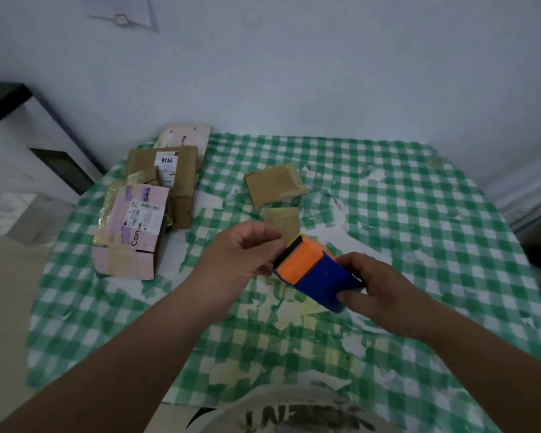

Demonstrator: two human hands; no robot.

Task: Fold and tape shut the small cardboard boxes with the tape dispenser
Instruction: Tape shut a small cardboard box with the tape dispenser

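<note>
Nearest, my right hand (378, 289) grips the blue rear body of the blue and orange plastic tape dispenser (314, 273), thumb below and fingers (350, 260) curled round its far side. My left hand (241, 254) meets the orange front end of the dispenser, fingers bent and pinching at its black cutter edge; whether a tape strip is held there cannot be determined. The dispenser is held above the counter with the green and white checked cloth (419, 214), tilted with the orange end up and to the left.

Just beyond the dispenser lies a small flat brown cardboard piece (283, 220), partly hidden by my left fingers. Farther on lies a second flat brown cardboard piece (274, 187), apart from the first.

At the far left of the counter sits a pile of flattened boxes: a pink printed cardboard box with a white label (138, 226) nearest, a brown cardboard box with a white label reading 7956 (166, 167) behind it, and a further pink box (185, 137) at the rear edge, against the white wall (294, 73).
</note>
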